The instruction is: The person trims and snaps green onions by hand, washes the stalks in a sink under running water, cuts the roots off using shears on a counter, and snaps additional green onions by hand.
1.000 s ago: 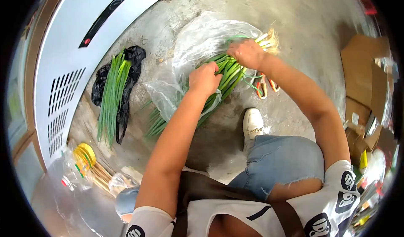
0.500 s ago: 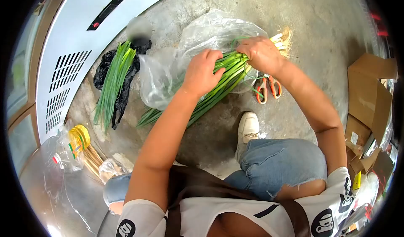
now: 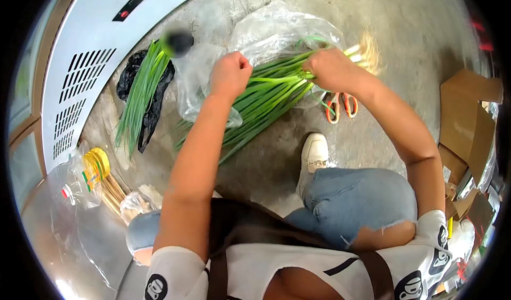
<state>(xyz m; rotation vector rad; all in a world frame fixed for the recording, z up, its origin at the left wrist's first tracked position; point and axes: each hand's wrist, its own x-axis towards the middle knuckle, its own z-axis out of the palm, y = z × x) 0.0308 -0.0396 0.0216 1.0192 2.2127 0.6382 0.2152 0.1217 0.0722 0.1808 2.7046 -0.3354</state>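
Concrete floor point(image 3: 404, 39): spring onion bunch point(image 3: 266, 104) lies on it, right hand point(image 3: 332, 70) gripping near the roots point(image 3: 369, 52), left hand point(image 3: 231, 75) curled closed, any hold unclear; bunch may scatter if right grip slackens.

Left grip point(image 3: 231, 76) clenches while right grip point(image 3: 334, 71) curls.

The plastic bag point(image 3: 287, 26) lies partly behind one scallion bunch point(image 3: 271, 103), the scissors point(image 3: 332, 114) before its right end. At left, another bunch point(image 3: 139, 99) lies on a second bag point(image 3: 150, 118).
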